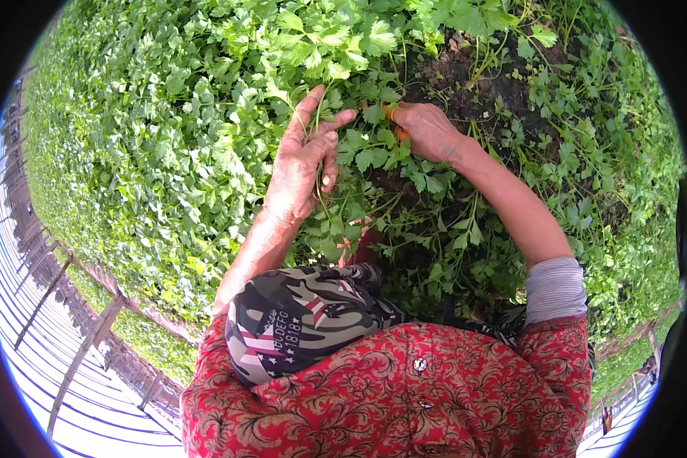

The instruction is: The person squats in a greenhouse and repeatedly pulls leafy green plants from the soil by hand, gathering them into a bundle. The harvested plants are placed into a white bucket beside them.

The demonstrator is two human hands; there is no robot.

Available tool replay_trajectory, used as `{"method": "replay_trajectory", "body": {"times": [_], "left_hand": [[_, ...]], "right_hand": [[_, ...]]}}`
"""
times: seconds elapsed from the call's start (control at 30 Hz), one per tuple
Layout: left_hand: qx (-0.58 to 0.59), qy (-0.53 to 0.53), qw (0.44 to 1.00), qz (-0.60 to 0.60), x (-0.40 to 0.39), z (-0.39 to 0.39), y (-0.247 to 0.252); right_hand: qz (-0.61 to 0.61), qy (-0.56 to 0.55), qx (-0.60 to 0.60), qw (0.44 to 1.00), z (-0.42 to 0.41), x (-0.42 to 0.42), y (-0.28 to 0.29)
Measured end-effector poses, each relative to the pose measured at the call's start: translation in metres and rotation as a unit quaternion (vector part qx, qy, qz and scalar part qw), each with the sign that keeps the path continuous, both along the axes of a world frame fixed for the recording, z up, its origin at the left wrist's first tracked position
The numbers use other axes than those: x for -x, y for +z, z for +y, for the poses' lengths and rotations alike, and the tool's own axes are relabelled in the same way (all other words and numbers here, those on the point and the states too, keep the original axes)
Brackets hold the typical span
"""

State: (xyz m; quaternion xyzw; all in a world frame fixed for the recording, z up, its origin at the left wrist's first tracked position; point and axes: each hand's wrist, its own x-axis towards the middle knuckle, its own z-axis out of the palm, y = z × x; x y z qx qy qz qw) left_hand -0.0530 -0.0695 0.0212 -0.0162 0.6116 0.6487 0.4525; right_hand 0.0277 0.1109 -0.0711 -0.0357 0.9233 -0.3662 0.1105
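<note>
My left hand [306,154] is among leafy green plants that look like celery [372,151], palm partly turned up and index finger extended. A thin green stem [319,114] runs between its fingers and thumb. Across from it, my right hand [426,131] is closed around the orange handle [390,113] of a small tool. Leaves and my fingers hide the tool's working end, so its kind cannot be told for certain. The two hands are a short gap apart, with leaves between them.
Dense foliage [149,114] spreads to the left. Dark soil [452,74] shows between sparser stems beyond my right hand. My knee in camouflage-patterned cloth [315,320] is bent below my left forearm. Wooden posts [86,360] and a ribbed, bright greenhouse cover [11,320] stand at the left rim.
</note>
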Motion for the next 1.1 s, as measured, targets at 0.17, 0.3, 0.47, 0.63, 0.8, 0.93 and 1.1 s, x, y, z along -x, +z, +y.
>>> {"method": "replay_trajectory", "body": {"times": [0.17, 0.3, 0.47, 0.63, 0.8, 0.93, 1.1], "left_hand": [[0.036, 0.043, 0.998, -0.042, 0.003, -0.004, -0.019], [0.026, 0.047, 0.998, -0.026, 0.004, -0.011, -0.024], [0.024, 0.032, 0.999, -0.018, 0.004, -0.011, -0.022], [-0.035, 0.015, 0.999, -0.038, -0.001, -0.005, -0.006], [0.039, 0.003, 0.995, -0.087, -0.008, 0.006, -0.012], [0.056, 0.028, 0.996, -0.062, -0.008, -0.007, -0.027], [0.054, 0.039, 0.995, -0.079, -0.008, -0.012, -0.028]], "right_hand": [[-0.024, -0.071, 0.026, 0.997, 0.006, 0.009, 0.004], [-0.087, -0.258, 0.04, 0.961, 0.029, 0.019, -0.015], [0.035, -0.34, 0.18, 0.922, 0.021, 0.011, -0.04], [0.061, -0.078, 0.053, 0.994, 0.004, 0.002, -0.013], [-0.067, -0.028, 0.038, 0.997, 0.003, 0.006, -0.013], [-0.058, -0.24, 0.033, 0.968, 0.014, 0.021, -0.018], [-0.055, -0.298, 0.05, 0.952, 0.015, 0.025, -0.022]]}}
